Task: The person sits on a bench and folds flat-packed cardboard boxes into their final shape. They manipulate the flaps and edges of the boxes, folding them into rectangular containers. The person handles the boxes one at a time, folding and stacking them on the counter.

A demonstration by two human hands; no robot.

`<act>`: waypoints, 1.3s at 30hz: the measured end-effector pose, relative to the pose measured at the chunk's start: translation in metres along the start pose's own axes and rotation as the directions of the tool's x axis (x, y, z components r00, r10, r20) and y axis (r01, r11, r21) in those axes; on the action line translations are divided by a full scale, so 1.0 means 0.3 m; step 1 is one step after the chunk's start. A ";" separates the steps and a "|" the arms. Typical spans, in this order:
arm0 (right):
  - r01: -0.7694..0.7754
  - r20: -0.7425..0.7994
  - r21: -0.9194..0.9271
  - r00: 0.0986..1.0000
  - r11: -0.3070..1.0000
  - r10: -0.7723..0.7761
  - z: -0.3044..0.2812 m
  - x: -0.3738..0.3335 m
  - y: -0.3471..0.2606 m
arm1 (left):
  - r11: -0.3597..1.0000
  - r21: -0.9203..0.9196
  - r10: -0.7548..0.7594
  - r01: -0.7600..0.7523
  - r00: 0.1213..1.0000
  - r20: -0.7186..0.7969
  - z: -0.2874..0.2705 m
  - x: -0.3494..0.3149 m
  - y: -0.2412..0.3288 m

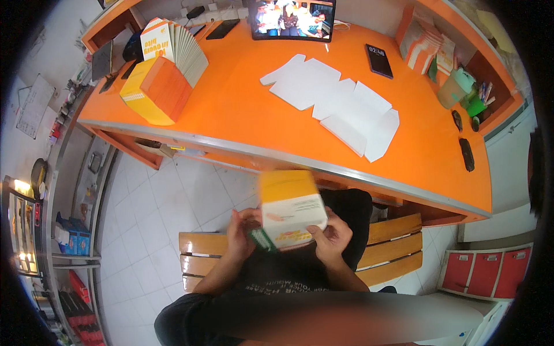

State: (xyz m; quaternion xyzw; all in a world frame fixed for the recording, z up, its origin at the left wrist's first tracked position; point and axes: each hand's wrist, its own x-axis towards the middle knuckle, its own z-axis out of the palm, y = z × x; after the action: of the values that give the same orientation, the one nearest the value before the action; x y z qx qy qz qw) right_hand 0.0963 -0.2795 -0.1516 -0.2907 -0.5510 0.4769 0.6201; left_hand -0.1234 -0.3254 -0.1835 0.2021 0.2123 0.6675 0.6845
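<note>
Above my lap, in front of the desk edge, I hold a yellow and white cardboard box [293,212] between both hands. It is slightly blurred at its yellow top, and a green part shows at its lower left. My left hand [239,233] grips the left side, its fingers partly behind the box. My right hand [332,235] pinches the lower right corner, with the thumb on the white face. On the desk beyond lie flat, die-cut white cardboard blanks [340,98], printed side hidden.
The orange desk [231,104] has a metal front edge. At its left stand a yellow-orange stack of cartons [158,89] and a fanned stack of cartons [186,55]. A tablet [291,20] stands at the back, with a phone [378,60] to its right. I sit on a slatted wooden bench [389,248].
</note>
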 end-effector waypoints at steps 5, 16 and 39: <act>0.394 0.143 -0.212 0.918 0.894 -0.371 0.000 0.050 -0.068 | 0.772 0.590 0.148 -0.238 0.969 0.197 0.119 -0.057 -0.059; 0.492 0.395 -0.489 0.861 0.720 -0.321 0.026 0.082 -0.098 | 0.918 0.329 0.293 -0.220 0.936 -0.192 0.140 -0.046 -0.040; 0.600 0.307 -0.423 0.800 0.679 -0.516 -0.021 0.058 -0.030 | 0.855 0.489 0.151 -0.175 0.985 0.090 0.122 -0.085 0.035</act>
State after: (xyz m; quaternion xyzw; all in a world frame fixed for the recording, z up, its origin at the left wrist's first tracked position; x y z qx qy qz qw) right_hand 0.1037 -0.2660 -0.1378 -0.2186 -0.7658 0.1266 0.5914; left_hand -0.1121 -0.3504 -0.1466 0.4037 0.3416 0.6413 0.5559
